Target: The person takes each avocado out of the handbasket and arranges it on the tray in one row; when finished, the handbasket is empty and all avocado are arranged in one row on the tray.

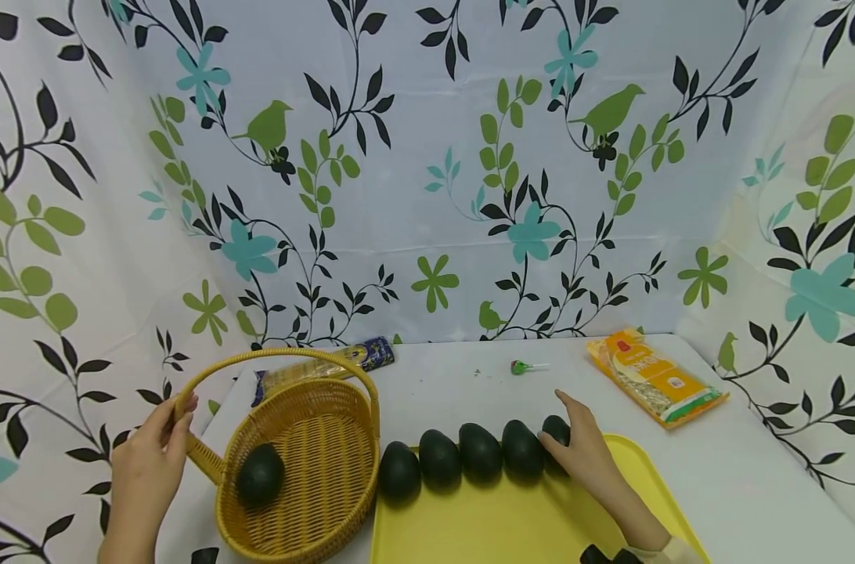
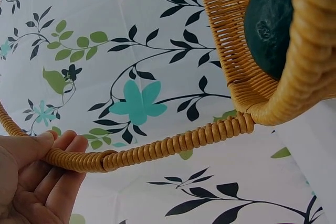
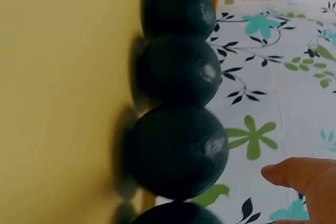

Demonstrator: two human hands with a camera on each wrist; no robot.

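My left hand grips the arched handle of a yellow wicker basket, which tilts so that its inside shows. One dark green avocado lies inside the basket. To its right, several avocados line the far edge of a yellow tray. My right hand is over the rightmost avocado, its fingers spread and partly hiding it. In the right wrist view, one digit stands apart from the row; whether the hand touches the fruit I cannot tell.
Behind the basket lies a clear packet with a blue end. A green lollipop rests near the back of the white table. An orange food bag sits at the back right. Patterned cloth surrounds the table.
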